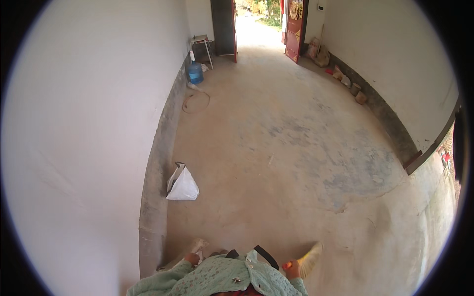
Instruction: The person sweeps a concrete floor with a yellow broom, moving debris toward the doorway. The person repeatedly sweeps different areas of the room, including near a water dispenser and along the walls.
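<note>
Right hand [292, 269], bottom centre, closed round orange handle of pale brush [309, 257]. Left hand [192, 258], lower left, grips pale object [198, 245]; kind unclear. Risk: sweep raises dust, catches white bag [182, 185] by left wall [89, 148].

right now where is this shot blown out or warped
Head view: the open doorway is overexposed to white; fisheye bends the left wall and the floor edge; a black vignette rings the frame; the right hand looks soft and smeared near the rim.
</note>
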### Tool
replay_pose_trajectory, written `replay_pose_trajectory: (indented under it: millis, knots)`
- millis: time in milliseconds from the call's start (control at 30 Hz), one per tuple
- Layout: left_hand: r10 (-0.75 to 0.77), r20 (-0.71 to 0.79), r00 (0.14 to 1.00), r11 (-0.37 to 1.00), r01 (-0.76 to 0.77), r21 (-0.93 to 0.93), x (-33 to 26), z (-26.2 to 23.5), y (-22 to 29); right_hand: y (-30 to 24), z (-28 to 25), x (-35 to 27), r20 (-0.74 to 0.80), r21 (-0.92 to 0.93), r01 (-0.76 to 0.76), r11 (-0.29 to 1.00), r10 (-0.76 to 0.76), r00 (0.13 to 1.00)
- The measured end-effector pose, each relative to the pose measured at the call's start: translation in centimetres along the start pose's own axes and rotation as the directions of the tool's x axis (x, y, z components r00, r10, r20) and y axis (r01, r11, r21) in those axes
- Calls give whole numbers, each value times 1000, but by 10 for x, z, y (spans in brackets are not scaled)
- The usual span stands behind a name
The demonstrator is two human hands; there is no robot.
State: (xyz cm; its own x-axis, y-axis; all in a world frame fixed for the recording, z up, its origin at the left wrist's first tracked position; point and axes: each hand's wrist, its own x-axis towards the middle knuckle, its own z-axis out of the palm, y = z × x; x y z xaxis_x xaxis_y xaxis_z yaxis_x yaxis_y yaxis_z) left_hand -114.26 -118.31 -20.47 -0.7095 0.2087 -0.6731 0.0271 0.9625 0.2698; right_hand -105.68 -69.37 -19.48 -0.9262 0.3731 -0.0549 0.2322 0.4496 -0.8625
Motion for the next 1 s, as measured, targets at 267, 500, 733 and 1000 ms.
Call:
replay_pose_trajectory:
  millis: [267,500,733,1000]
  knots:
    - [99,-98,990,991,-107,-78,11,37,-20,-72,40,112,555,827,-517,-220,177,813]
    - [206,-157,966,976,-214,-39,3,40,-32,-118,24,163,692,721,-640,-264,314,650]
    - [-308,82,948,784,301,-543,-35,-38,48,-110,-40,103,363,871,-468,145,451,815]
    - [124,53,991,991,-121,-56,18,-5,32,-55,-109,23,47,985,-155,76,746,665]
